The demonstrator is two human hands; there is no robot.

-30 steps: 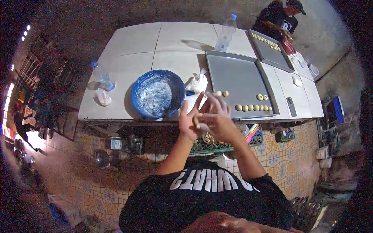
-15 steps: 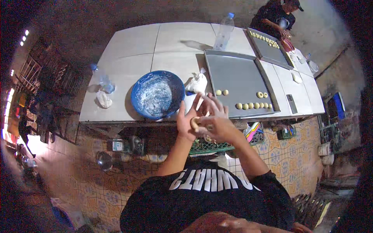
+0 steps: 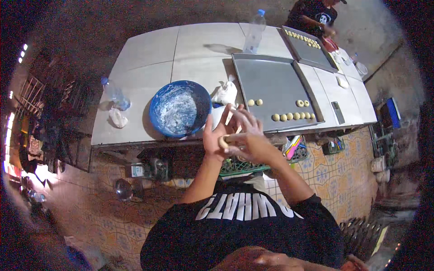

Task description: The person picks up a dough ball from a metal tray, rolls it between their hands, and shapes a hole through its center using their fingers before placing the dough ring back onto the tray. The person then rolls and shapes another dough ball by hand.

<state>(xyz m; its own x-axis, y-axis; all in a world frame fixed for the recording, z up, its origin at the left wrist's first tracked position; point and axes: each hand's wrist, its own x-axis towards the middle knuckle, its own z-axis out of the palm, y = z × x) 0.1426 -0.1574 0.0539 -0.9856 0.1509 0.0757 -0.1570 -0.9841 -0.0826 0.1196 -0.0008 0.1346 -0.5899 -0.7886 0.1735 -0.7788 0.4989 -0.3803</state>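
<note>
Over the table's near edge, my left hand (image 3: 214,140) cradles a curved piece of dough (image 3: 223,143) against its palm, fingers extended upward. My right hand (image 3: 248,140) grips the same piece with thumb and fingers, some fingers raised. Just beyond them a blue basin (image 3: 158,110), smeared with white powder, is beside a white bag (image 3: 225,94). A large grey tray (image 3: 271,77) holds several dough balls (image 3: 283,117) along its near edge and ring-shaped pieces (image 3: 303,103) at the right.
On the tiled table (image 3: 144,54) are a standing plastic bottle (image 3: 254,36), another bottle (image 3: 116,95) and a phone (image 3: 337,110). A second tray (image 3: 307,54) with dough balls is at the back right, beside a co-worker (image 3: 309,13). A crate (image 3: 239,169) is below the table.
The view has shifted slightly, with the far table contents higher in the picture. Both hands stay on the dough, slightly further left in frame. The co-worker's head and hands have moved.
</note>
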